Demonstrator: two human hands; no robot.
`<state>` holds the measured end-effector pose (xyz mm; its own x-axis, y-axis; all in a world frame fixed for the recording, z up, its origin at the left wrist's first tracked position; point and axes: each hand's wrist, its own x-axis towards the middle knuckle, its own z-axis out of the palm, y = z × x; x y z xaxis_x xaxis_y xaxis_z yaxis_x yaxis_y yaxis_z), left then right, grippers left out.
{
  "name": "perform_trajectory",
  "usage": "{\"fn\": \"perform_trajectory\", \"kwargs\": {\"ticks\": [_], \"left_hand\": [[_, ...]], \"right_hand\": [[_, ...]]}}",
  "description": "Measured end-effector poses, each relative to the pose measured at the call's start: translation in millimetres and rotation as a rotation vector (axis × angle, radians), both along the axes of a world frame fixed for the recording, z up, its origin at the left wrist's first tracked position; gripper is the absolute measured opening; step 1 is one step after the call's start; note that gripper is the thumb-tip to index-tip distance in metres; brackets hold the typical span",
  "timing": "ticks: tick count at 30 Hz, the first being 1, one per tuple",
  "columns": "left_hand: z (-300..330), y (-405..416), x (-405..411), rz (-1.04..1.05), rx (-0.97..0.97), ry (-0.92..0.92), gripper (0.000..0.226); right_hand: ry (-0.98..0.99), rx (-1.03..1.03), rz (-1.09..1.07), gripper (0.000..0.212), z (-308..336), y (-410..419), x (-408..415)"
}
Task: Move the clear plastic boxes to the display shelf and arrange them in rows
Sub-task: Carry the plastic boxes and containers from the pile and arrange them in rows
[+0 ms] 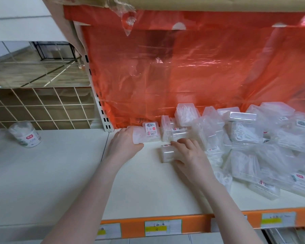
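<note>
A heap of several clear plastic boxes (253,138) filled with white floss picks lies on the white display shelf (144,187), spread across its right half. My left hand (124,143) grips a clear box (137,136) standing near the back left corner, next to a labelled box (151,132). My right hand (190,154) holds another clear box (166,153) lying on the shelf just in front of the row. A few boxes stand upright behind it against the red backing.
A red plastic sheet (183,71) covers the shelf's back wall. A round white tub (25,133) stands on the neighbouring shelf at left. The orange front edge strip (192,224) carries price labels. A mirrored grid panel is at the far left.
</note>
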<state>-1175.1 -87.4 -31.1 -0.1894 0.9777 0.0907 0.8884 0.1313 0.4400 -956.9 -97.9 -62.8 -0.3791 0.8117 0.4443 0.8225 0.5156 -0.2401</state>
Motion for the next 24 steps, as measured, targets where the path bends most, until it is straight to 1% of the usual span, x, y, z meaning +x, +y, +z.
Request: {"fn": "perform_trajectory", "kwargs": {"ticks": [6,11,17,19,21,24], "left_hand": [[0.0,2.6,0.2,0.003,-0.029,0.024,0.055],[2.1,2.2,1.8,0.007,-0.034,0.03,0.059],[6.8,-4.6,-0.2,0.001,-0.053,0.014,0.056],[8.7,-10.0,-2.3,0.004,-0.052,0.004,0.053],[10.6,-16.0,-4.6,0.015,-0.047,0.001,0.051],[16.0,-28.8,-5.9,0.049,-0.055,-0.006,0.06]], "right_hand": [[0.107,-0.14,-0.004,0.065,2.6,2.9,6.5],[0.058,-0.251,-0.025,0.071,9.7,4.3,6.6],[0.033,-0.325,-0.033,0.072,15.7,3.9,7.0],[0.09,-0.351,-0.02,0.069,17.6,1.6,6.9],[0.194,-0.376,-0.001,0.065,19.1,-1.0,7.8],[0.324,-0.395,0.03,0.061,21.8,-5.2,9.0]]}}
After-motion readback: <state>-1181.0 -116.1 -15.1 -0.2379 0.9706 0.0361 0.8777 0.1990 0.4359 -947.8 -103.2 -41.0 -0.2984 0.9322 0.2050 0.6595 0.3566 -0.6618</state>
